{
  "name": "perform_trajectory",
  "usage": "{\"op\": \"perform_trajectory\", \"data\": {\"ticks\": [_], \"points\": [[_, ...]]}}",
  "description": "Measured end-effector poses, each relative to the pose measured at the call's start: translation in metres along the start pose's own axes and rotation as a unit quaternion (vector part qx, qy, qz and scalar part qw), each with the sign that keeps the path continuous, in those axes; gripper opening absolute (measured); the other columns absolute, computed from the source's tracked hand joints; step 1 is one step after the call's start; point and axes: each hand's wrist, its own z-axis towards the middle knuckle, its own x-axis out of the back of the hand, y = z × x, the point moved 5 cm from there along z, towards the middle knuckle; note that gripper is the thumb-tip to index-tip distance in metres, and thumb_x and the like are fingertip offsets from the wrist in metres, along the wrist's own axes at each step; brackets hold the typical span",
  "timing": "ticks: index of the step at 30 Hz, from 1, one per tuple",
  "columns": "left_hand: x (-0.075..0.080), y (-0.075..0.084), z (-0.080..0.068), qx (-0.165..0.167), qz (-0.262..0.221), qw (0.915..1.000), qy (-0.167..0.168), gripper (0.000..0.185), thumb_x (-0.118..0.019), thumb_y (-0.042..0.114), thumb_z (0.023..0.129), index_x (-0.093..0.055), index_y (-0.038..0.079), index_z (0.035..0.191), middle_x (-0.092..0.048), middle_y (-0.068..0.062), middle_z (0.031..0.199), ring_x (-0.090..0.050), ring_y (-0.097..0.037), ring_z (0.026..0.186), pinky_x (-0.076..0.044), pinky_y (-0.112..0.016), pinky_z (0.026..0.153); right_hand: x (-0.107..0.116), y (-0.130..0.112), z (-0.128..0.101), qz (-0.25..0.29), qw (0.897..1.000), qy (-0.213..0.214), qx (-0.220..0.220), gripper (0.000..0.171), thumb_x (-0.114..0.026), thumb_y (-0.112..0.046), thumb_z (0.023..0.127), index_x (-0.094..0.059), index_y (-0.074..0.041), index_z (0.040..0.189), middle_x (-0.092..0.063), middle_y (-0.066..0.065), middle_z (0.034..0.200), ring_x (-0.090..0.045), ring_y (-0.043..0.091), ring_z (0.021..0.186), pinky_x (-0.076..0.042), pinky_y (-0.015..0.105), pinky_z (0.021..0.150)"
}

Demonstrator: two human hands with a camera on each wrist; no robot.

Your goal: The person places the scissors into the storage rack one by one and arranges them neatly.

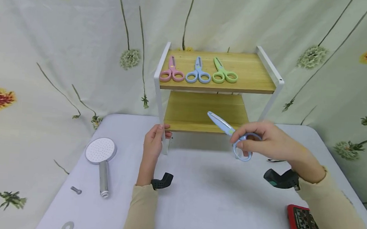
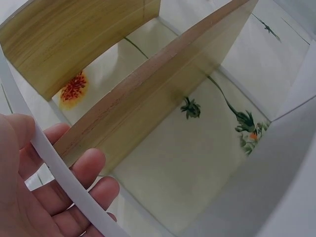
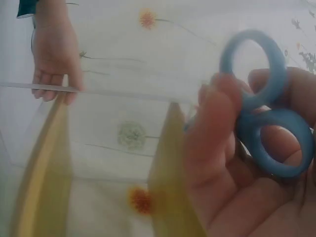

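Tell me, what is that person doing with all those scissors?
A person is at a table with a small two-tier wooden shelf. Their left hand grips the shelf's white front leg. Their right hand holds a pair of blue scissors by the handles, blades pointing toward the lower tier. Three more pairs lie in a row on the top tier: pink scissors, light blue scissors and green scissors.

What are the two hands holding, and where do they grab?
The right hand holds blue scissors by the handle rings. The left hand grips the shelf rack's white front post.
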Motion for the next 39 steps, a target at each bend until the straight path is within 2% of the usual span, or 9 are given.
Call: {"op": "perform_trajectory", "data": {"ticks": [5, 8, 14, 18, 21, 24, 26, 33, 39], "points": [[0.003, 0.001, 0.002, 0.0, -0.001, 1.0, 0.006, 0.04, -0.042, 0.031, 0.111, -0.068, 0.001, 0.114, -0.072, -0.017, 0.093, -0.068, -0.024, 0.09, -0.045, -0.039, 0.092, 0.037, -0.032, 0.015, 0.017, 0.999, 0.05, 0.008, 0.034, -0.064, 0.011, 0.091, -0.074, -0.011, 0.115, -0.07, 0.0, 0.087, -0.055, 0.016, 0.069, -0.047, 0.027, 0.059], [0.003, 0.001, 0.003, 0.001, 0.002, 1.0, 0.007, 0.04, -0.042, 0.032, 0.11, -0.068, 0.001, 0.114, -0.073, -0.014, 0.091, -0.068, -0.017, 0.087, -0.045, -0.035, 0.09, 0.06, -0.044, 0.025, 0.014, 0.996, 0.092, 0.014, 0.044, -0.068, 0.014, 0.085, -0.072, -0.009, 0.122, -0.07, 0.003, 0.093, -0.05, 0.016, 0.071, -0.044, 0.025, 0.057], [0.001, 0.001, 0.004, -0.002, 0.001, 1.0, 0.008, 0.04, -0.043, 0.031, 0.11, -0.068, 0.001, 0.113, -0.072, -0.018, 0.092, -0.066, -0.007, 0.081, -0.044, -0.028, 0.085, 0.094, -0.053, 0.047, -0.137, 0.981, 0.124, -0.057, 0.056, -0.076, 0.006, 0.085, -0.061, -0.007, 0.137, -0.063, 0.001, 0.106, -0.061, 0.013, 0.083, -0.055, 0.016, 0.07], [0.0, 0.001, 0.004, -0.002, 0.002, 1.0, 0.007, 0.039, -0.043, 0.031, 0.11, -0.069, 0.001, 0.113, -0.073, -0.012, 0.089, -0.067, -0.011, 0.083, -0.044, -0.034, 0.083, 0.108, -0.05, 0.063, -0.287, 0.941, 0.138, -0.113, 0.05, -0.079, -0.012, 0.088, -0.063, -0.009, 0.135, -0.062, 0.004, 0.099, -0.061, 0.013, 0.077, -0.049, 0.015, 0.066], [-0.001, 0.002, 0.005, -0.005, 0.001, 1.0, 0.007, 0.039, -0.043, 0.031, 0.11, -0.069, 0.002, 0.113, -0.073, -0.005, 0.086, -0.066, -0.011, 0.083, -0.044, -0.035, 0.082, 0.114, -0.045, 0.072, -0.396, 0.899, 0.116, -0.148, 0.052, -0.078, -0.026, 0.09, -0.062, -0.009, 0.137, -0.067, 0.013, 0.103, -0.065, 0.02, 0.085, -0.046, 0.024, 0.07], [-0.002, 0.003, 0.005, -0.013, -0.005, 0.9999, 0.007, 0.039, -0.044, 0.031, 0.11, -0.069, 0.001, 0.113, -0.072, -0.002, 0.084, -0.066, -0.009, 0.081, -0.046, -0.034, 0.082, 0.116, -0.036, 0.078, -0.457, 0.866, 0.074, -0.187, 0.06, -0.074, -0.036, 0.091, -0.059, -0.007, 0.141, -0.069, 0.019, 0.11, -0.064, 0.029, 0.097, -0.046, 0.034, 0.075], [-0.002, 0.004, 0.004, -0.019, -0.008, 0.9998, 0.006, 0.039, -0.044, 0.03, 0.11, -0.069, 0.0, 0.112, -0.071, 0.0, 0.082, -0.066, -0.01, 0.08, -0.047, -0.033, 0.081, 0.117, -0.031, 0.079, -0.476, 0.854, 0.045, -0.206, 0.062, -0.07, -0.041, 0.094, -0.056, -0.005, 0.143, -0.069, 0.021, 0.115, -0.061, 0.031, 0.099, -0.046, 0.039, 0.077], [-0.001, 0.002, 0.002, -0.02, -0.009, 0.9997, 0.005, 0.039, -0.044, 0.029, 0.11, -0.069, -0.001, 0.112, -0.072, -0.007, 0.085, -0.068, -0.016, 0.082, -0.046, -0.023, 0.076, 0.113, -0.018, 0.073, -0.491, 0.85, 0.005, -0.193, 0.049, -0.053, -0.037, 0.105, -0.057, -0.007, 0.143, -0.067, 0.023, 0.125, -0.063, 0.032, 0.097, -0.049, 0.05, 0.083], [-0.001, 0.001, 0.0, -0.018, -0.006, 0.9998, 0.004, 0.04, -0.044, 0.03, 0.11, -0.069, -0.001, 0.113, -0.072, -0.02, 0.091, -0.068, -0.016, 0.083, -0.049, -0.031, 0.085, 0.107, -0.013, 0.07, -0.49, 0.851, 0.019, -0.188, 0.049, -0.044, -0.033, 0.108, -0.052, -0.006, 0.148, -0.057, 0.029, 0.14, -0.056, 0.046, 0.124, -0.044, 0.062, 0.1]]}}
